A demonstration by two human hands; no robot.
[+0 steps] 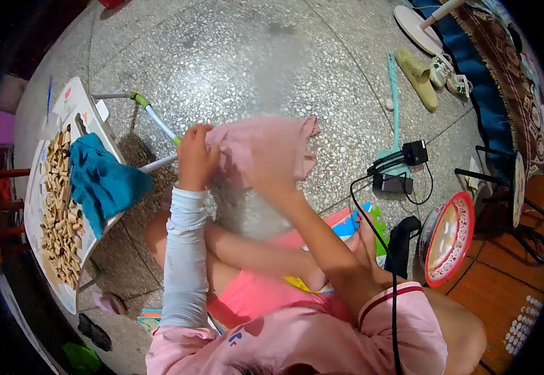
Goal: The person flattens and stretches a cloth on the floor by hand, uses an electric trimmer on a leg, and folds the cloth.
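A pink cloth, perhaps a small garment, hangs spread in front of me above the speckled floor. My left hand, at the end of a pale arm sleeve, has its fingers closed on the cloth's left edge. Over the middle of the cloth is my right hand, so smeared by motion that its fingers cannot be made out. Just left of my left hand runs the metal leg of a small table.
The small white table at left bears many short tan pieces and a teal cloth. At right are a black adapter with cables, a turquoise fly swatter, shoes and a red-rimmed enamel basin.
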